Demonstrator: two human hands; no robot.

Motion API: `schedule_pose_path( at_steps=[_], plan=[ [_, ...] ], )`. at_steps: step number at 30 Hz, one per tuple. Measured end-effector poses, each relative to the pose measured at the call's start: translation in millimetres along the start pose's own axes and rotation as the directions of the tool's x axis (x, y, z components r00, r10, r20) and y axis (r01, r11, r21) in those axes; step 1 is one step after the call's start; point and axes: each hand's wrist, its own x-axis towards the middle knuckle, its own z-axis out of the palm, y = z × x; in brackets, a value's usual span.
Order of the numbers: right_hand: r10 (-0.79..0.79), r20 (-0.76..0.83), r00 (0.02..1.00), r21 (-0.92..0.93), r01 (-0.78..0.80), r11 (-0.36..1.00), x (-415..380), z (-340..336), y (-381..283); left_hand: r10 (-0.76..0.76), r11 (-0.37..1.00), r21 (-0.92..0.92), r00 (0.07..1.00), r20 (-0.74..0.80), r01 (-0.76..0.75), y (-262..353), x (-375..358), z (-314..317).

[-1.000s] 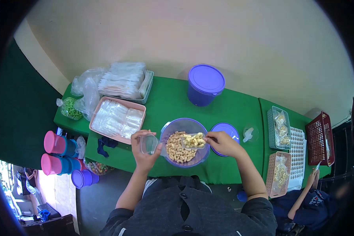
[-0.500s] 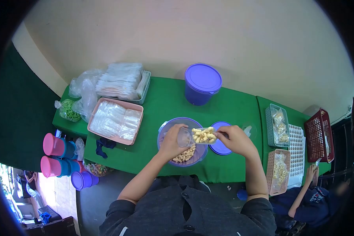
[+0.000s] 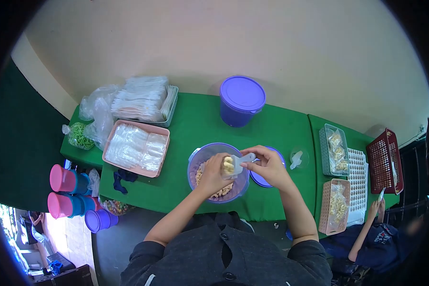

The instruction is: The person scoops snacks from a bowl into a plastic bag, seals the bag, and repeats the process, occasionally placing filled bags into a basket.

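Note:
My left hand (image 3: 211, 175) is closed around a small clear cup (image 3: 229, 175) above a translucent purple tub (image 3: 243, 183). Pale, curled snack pieces (image 3: 228, 165) show at the cup's mouth. Pinched in my right hand (image 3: 268, 168) is the handle of a whitish scoop (image 3: 243, 160), its front end tipped at the cup. More of the curled snacks (image 3: 222, 192) lie in the tub below, partly hidden by my left hand. Behind my right hand a round purple lid (image 3: 260, 181) rests on the green tablecloth.
A lidded purple bucket (image 3: 242, 102) stands at the back. To the left are a pink basket (image 3: 163, 157) of clear bags and more packaging. A dish with a white scoop (image 3: 296, 159) sits right, near baskets of packed snacks (image 3: 338, 206). Another person's hands (image 3: 377, 208) work at far right.
The scoop, level and full of snacks before, is now tilted down to the cup and its snacks show at the cup's mouth. My right hand has moved left and up.

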Motion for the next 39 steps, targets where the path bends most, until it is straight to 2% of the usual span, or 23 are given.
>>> schedule_pose_path(
  at_steps=[1,2,5,7,8,11,14,15,16,17,18,20,21,23,26,28,29,30,32,33,35,36,39],
  plan=[
    [-0.049,0.017,0.999,0.206,0.044,0.978,1,4,8,-0.011,1.000,-0.005,1.000,-0.027,0.011,2,0,-2],
    [-0.048,0.018,0.999,0.207,0.043,0.977,0,6,12,-0.022,1.000,-0.010,0.998,-0.054,0.022,3,1,-4],
    [-0.101,-0.058,0.993,0.129,0.108,0.986,-1,11,13,-0.032,0.999,-0.028,0.996,-0.082,0.029,-2,0,-7],
    [-0.282,-0.190,0.940,-0.006,0.286,0.958,-4,9,7,-0.048,0.998,-0.054,0.993,-0.104,0.043,-1,0,-13],
    [-0.281,-0.188,0.941,-0.006,0.285,0.959,-5,8,4,-0.063,0.995,-0.082,0.990,-0.125,0.053,1,0,-16],
    [-0.290,-0.430,0.855,0.104,0.365,0.925,-6,2,-2,-0.008,0.999,-0.041,0.966,-0.257,-0.003,5,2,-28],
    [-0.196,-0.430,0.881,0.120,0.271,0.955,2,-3,6,0.019,0.994,-0.092,0.936,-0.352,-0.055,-3,1,-39],
    [-0.180,-0.408,0.895,0.101,0.240,0.966,9,2,15,0.018,0.994,-0.092,0.935,-0.354,-0.054,-5,0,-48],
    [-0.179,-0.407,0.896,0.101,0.239,0.966,14,8,27,0.099,0.992,-0.056,0.969,-0.225,-0.114,-4,-2,-61],
    [-0.119,-0.314,0.942,0.013,0.130,0.991,19,13,40,0.175,0.984,-0.029,0.981,-0.090,-0.178,-1,-2,-69],
    [-0.046,-0.225,0.973,-0.085,0.027,0.996,24,20,54,0.175,0.984,-0.030,0.981,-0.088,-0.178,6,0,-72],
    [-0.004,-0.200,0.980,-0.129,-0.022,0.991,35,36,84,0.179,0.983,-0.026,0.983,-0.040,-0.180,17,2,-75],
    [0.034,-0.175,0.984,-0.175,-0.065,0.982,42,43,96,0.178,0.984,-0.023,0.983,-0.043,-0.179,14,0,-72],
    [0.003,-0.169,0.986,-0.244,-0.045,0.969,53,56,107,-0.017,0.967,-0.254,0.996,-0.085,-0.005,2,-2,-64],
    [0.016,-0.148,0.989,-0.299,-0.060,0.952,70,68,128,-0.067,0.933,-0.360,0.987,-0.145,0.010,2,-5,-62],
    [0.139,0.053,0.989,-0.491,-0.096,0.866,81,73,150,-0.004,0.953,-0.300,0.987,-0.160,-0.044,12,-7,-68],
    [0.198,0.203,0.959,-0.450,-0.089,0.889,92,76,178,0.058,0.966,-0.238,0.984,-0.170,-0.099,15,-8,-70],
    [0.198,0.202,0.959,-0.450,-0.088,0.888,91,79,179,0.059,0.966,-0.238,0.984,-0.170,-0.100,13,-9,-69],
    [0.137,0.490,0.861,-0.113,-0.093,0.989,88,85,181,0.134,0.973,-0.174,0.985,-0.109,-0.152,4,-10,-65],
    [0.136,0.490,0.861,-0.115,-0.091,0.989,86,85,177,0.136,0.973,-0.175,0.985,-0.110,-0.154,-2,-8,-64],
    [0.296,0.461,0.837,-0.106,-0.279,0.954,83,84,168,0.244,0.960,0.122,0.968,0.064,-0.250,-13,-4,-64],
    [0.375,0.449,0.811,-0.100,-0.372,0.923,81,84,164,0.240,0.962,0.122,0.969,0.059,-0.246,-12,-5,-64],
    [0.459,0.415,0.786,-0.085,-0.469,0.879,77,71,154,0.213,0.944,0.228,0.968,0.135,-0.240,-7,-6,-59]
  ],
)
